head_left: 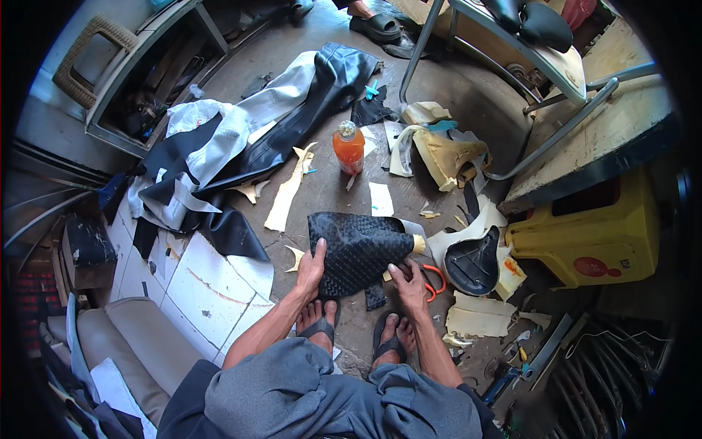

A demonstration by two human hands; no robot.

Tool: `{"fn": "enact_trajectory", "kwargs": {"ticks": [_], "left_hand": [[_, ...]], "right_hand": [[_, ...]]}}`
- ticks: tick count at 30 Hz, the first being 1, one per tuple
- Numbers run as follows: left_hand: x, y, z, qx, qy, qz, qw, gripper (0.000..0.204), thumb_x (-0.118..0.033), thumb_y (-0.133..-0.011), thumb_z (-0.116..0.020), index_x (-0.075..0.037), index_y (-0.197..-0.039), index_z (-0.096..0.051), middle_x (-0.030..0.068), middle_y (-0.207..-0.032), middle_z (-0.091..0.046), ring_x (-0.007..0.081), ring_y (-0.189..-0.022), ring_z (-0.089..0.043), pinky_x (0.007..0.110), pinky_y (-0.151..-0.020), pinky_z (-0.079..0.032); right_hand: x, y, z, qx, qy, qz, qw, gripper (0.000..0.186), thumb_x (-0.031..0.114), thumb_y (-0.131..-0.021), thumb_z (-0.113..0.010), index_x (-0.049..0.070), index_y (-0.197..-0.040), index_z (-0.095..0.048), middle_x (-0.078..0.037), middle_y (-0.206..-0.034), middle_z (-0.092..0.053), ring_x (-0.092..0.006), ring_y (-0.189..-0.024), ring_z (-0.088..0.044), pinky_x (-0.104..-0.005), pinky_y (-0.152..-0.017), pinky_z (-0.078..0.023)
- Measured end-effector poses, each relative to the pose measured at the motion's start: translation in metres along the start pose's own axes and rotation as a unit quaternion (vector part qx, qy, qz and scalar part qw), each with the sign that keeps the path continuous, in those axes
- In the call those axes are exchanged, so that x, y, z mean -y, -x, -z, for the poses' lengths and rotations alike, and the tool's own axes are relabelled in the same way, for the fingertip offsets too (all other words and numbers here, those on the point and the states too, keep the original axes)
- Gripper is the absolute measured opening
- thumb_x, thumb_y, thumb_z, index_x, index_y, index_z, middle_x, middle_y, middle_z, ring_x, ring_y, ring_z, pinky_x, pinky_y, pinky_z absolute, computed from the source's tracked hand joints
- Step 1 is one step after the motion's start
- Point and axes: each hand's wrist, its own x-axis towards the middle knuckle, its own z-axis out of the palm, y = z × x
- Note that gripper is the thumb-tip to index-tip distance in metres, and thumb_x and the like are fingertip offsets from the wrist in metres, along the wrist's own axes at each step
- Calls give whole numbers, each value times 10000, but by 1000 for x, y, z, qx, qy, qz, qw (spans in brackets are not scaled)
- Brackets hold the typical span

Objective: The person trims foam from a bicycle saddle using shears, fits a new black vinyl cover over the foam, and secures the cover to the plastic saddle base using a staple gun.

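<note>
Black textured seat cover (358, 250) lies on the floor just ahead of the sandalled feet, left hand (311, 268) and right hand (409, 284) pressing flat, fingers spread, gripping nothing. Looks soft, floppy; best taken by its edges. Orange-handled scissors (434, 282) crowd the right; scraps everywhere.

Light: bright, even daylight on the grey concrete floor (322, 197)
Shadows: soft, short
Glare: mild on the white tiles (205, 285)
Edges: fisheye bending, black vignette
Focus: sharp centre, softer rim
</note>
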Motion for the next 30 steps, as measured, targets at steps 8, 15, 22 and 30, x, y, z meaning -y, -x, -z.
{"fn": "enact_trajectory", "kwargs": {"ticks": [8, 15, 22, 30], "left_hand": [[13, 7, 19, 10, 19, -19, 1000, 541, -494, -990, -584, 32, -1104, -631, 82, -943, -666, 167, -842, -579, 346, -775, -482], [-29, 27, 35, -28, -74, -100, 992, 376, -392, -1013, -605, -25, -1089, -636, 1, -898, -649, 73, -784, -540, 256, -717, -450], [-77, 58, 39, 149, 118, -92, 977, 333, -311, -1029, -588, -17, -1183, -605, 18, -1000, -667, 63, -883, -603, 241, -810, -497], [-25, -46, 163, -485, -251, -267, 794, 599, -274, -866, -749, -20, -1329, -466, 208, -1234, -543, 324, -1081, -553, 444, -972, -448]], "right_hand": [[3, 3, -7, 39, -78, 7, 996, 911, 320, -854, -792, -20, -1528, -282, -269, -1444, -481, -335, -1297, -534, -383, -1043, -478], [1, 3, -2, 8, -17, 8, 1000, 726, 273, -899, -759, -6, -1463, -398, -184, -1295, -615, -223, -1102, -637, -312, -897, -539], [12, 10, -4, -1, -24, 27, 999, 676, 279, -917, -739, 17, -1454, -423, -159, -1278, -601, -209, -1046, -639, -317, -816, -556], [23, 21, -8, 1, 14, 64, 998, 682, 262, -920, -732, -15, -1454, -409, -172, -1248, -616, -177, -931, -630, -283, -765, -522]]}}
